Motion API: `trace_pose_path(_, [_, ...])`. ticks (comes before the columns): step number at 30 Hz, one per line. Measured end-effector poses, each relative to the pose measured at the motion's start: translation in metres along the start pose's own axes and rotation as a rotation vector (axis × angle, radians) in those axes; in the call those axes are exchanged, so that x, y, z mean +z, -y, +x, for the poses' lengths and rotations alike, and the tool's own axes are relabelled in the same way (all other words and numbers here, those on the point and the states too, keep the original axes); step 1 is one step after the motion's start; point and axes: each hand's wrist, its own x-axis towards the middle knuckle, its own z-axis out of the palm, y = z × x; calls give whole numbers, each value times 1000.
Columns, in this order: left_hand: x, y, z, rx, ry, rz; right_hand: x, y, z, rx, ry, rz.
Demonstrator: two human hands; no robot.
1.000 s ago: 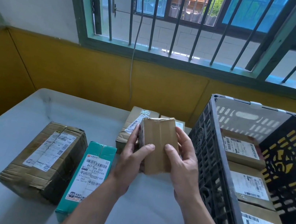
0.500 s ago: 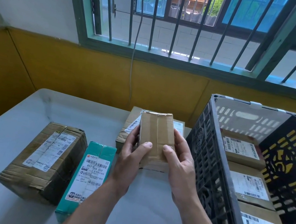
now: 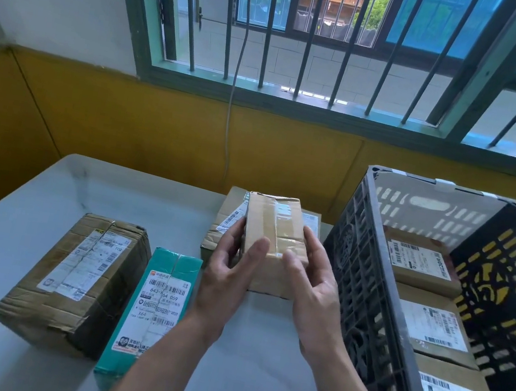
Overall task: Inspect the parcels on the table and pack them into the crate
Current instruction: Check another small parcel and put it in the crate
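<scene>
The small brown parcel is held upright above the table, in front of another carton and just left of the crate. It is a plain cardboard box with crisp edges. A strip of glossy clear tape runs down the middle of the face turned to the camera, which carries no label. The left grip and the right grip are clamped on its two sides, thumbs pressed on the front near the tape seam, fingers wrapped behind. This looks like the inspection step, with the box being checked face by face. The next move probably calls for carrying it right, over the crate's wall, and setting it into free space. The crate is dark, rigid plastic with slotted lattice walls. Three flat brown parcels with white printed labels already lie in a row inside, so room may be tight and the box may need to go flat on top or along the far side. On the table to the left lie a slim teal parcel, smooth and labelled, and a larger carton, creased, dented and heavily taped.
</scene>
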Motion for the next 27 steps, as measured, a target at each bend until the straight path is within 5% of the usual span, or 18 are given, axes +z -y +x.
trace_pose_path(27, [-2,8,7,11,-49,1,1,-6,9,-52,-80,-47])
